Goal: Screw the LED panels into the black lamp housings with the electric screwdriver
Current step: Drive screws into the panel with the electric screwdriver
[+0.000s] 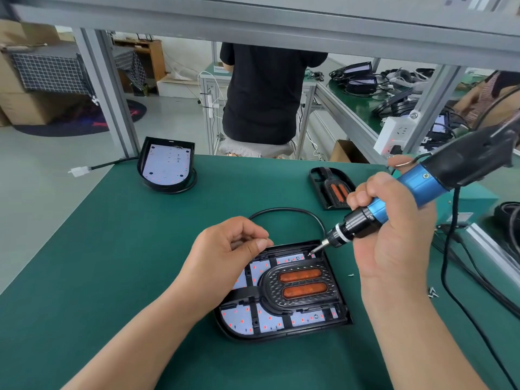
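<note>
A black lamp housing [342, 311] lies on the green mat in front of me, holding a white LED panel [242, 319] with red dots and a black frame with two orange lenses [302, 282]. My right hand [394, 235] grips the blue and black electric screwdriver [416, 190]; its bit tip touches the housing's far right corner. My left hand [225, 251] rests at the housing's far left edge with fingers curled, thumb against forefinger. I cannot see whether it pinches anything.
A second housing with a bare LED panel [166, 164] stands at the far left, its cable running off the table. A loose black frame [332, 187] lies far right. Loose screws [433, 292] lie right of the housing. The screwdriver cord [450, 249] hangs at right. A person sits behind the table.
</note>
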{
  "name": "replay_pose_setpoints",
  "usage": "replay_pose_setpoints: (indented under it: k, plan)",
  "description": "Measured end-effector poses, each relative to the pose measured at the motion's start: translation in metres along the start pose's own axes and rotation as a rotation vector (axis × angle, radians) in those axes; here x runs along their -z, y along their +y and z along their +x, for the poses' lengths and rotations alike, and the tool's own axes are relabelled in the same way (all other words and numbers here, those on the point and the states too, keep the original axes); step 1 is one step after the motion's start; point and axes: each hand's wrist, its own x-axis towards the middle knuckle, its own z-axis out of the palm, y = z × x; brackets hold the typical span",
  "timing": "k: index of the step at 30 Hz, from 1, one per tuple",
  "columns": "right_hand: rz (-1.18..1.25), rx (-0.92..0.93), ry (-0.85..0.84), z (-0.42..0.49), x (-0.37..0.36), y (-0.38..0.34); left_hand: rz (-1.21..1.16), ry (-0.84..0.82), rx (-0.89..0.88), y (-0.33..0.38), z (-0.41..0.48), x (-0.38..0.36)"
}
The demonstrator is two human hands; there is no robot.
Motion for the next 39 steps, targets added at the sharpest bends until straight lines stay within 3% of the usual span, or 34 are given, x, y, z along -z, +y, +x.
replay_pose_setpoints:
  k: [23,30,35,39]
  plan:
    - [-0.047,-0.076,-0.291,-0.003,-0.004,-0.005,0.060,0.029,-0.001,0.000,0.002,-0.003]
    - [0.206,-0.060,-0.142,0.005,-0.001,-0.013,0.023,0.018,0.007,0.001,0.000,-0.001]
    - [0.387,-0.125,-0.027,0.005,-0.003,-0.017,-0.043,0.110,0.001,0.009,0.002,0.005]
    - [0.448,-0.149,0.016,-0.001,-0.009,-0.016,-0.110,0.016,-0.011,0.016,-0.001,0.005]
